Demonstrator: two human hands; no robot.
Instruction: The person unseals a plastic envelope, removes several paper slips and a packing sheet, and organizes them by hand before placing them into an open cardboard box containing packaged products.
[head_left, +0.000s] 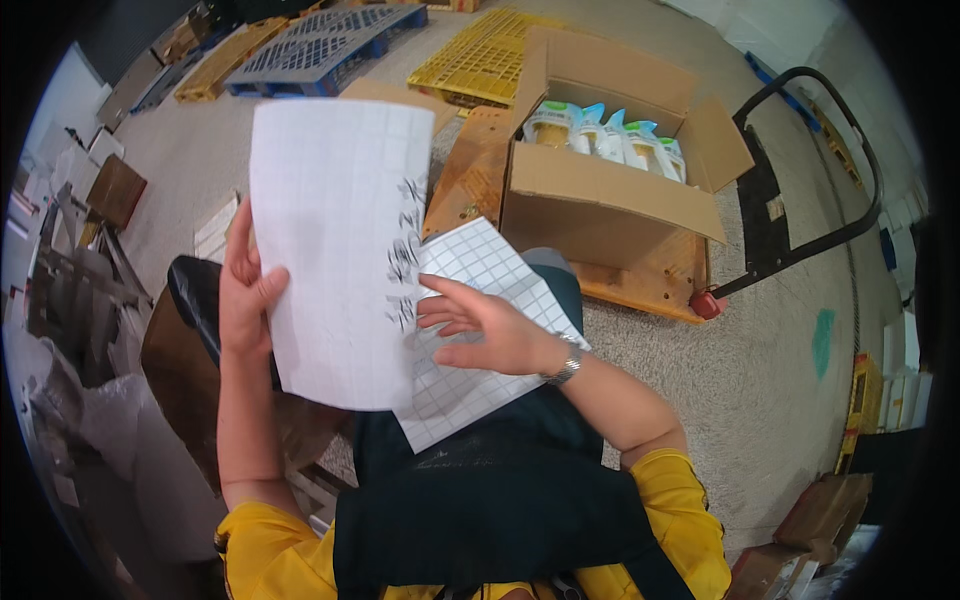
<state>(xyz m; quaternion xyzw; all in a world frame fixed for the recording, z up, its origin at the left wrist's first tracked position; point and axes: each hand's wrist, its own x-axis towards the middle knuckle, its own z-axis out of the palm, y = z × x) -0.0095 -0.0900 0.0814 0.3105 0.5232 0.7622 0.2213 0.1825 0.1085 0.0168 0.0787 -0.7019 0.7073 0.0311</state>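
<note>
My left hand (248,285) grips the left edge of a white paper sheet (330,230), its thumb on the front and its fingers behind. Dark handwriting runs down the sheet's right side. My right hand (485,325) has its fingers stretched out and its thumb apart. Its fingertips reach the right edge of the sheet; I cannot tell whether they touch it. Below that hand, a white sheet with a printed grid (500,270) lies tilted across my lap, partly covered by the held sheet and my right hand.
Ahead to the right, an open cardboard box (600,200) with several clear bags (600,135) stands on an orange platform trolley (470,165) with a black handle (870,150). Blue (320,50) and yellow pallets (475,55) lie at the back. Clutter and plastic wrap (120,410) are at left.
</note>
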